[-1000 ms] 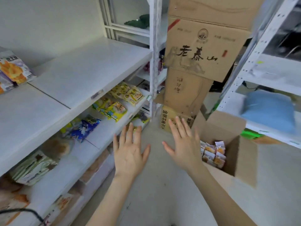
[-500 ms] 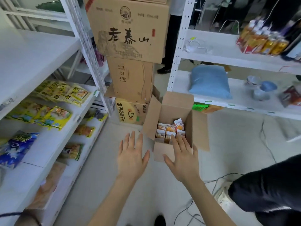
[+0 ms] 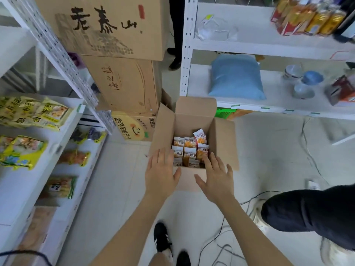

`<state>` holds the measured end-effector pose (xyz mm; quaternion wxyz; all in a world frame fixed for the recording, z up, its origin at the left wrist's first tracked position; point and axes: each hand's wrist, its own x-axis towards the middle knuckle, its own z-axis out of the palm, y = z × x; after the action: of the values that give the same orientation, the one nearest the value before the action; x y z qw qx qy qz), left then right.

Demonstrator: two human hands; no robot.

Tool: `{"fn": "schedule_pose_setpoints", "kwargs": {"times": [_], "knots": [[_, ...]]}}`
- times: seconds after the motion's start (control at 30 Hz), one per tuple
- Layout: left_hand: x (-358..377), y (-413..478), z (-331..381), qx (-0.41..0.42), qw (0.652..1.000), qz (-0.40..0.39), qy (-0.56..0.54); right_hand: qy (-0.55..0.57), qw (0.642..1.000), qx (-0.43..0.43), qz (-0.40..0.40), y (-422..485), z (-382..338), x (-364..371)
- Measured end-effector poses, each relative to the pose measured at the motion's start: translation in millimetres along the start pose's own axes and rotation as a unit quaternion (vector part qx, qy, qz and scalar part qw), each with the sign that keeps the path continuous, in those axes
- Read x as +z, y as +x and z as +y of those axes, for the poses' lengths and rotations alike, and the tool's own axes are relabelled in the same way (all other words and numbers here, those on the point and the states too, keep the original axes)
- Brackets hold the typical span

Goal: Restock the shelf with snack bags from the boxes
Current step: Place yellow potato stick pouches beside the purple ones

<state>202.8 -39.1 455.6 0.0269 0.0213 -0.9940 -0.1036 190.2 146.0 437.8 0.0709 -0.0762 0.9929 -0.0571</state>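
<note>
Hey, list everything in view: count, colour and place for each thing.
open cardboard box: one, brown, on the floor
small snack bags: at least seven, orange and white, inside that box
closed cardboard boxes: three, brown, stacked behind it
flat snack bags: several, yellow, left white metal shelf
pillow-like soft pack: one, blue, right white metal shelf
drink containers: several, gold and red, that shelf's upper level
left hand: open, over the box's near left corner
right hand: open, over the box's near edge

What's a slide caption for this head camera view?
Restocking: left hand and right hand, both open, reach toward snack bags in an open cardboard box.
</note>
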Motion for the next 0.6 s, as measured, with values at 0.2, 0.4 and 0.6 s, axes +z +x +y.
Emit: {"fn": "schedule_pose_setpoints", "kwargs": {"times": [0.2,0.4,0.6], "knots": [[53,75,-13,0.042,0.998,-0.046,-0.013,0.005,0.999,0.021,-0.032,70,10,39],[154,151,-28,0.046,0.993,-0.107,-0.028,0.005,0.998,0.039,-0.051,156,37,108],[249,217,-36,0.019,0.985,-0.173,-0.016,0.007,0.995,0.050,-0.081,242,71,184]]}}
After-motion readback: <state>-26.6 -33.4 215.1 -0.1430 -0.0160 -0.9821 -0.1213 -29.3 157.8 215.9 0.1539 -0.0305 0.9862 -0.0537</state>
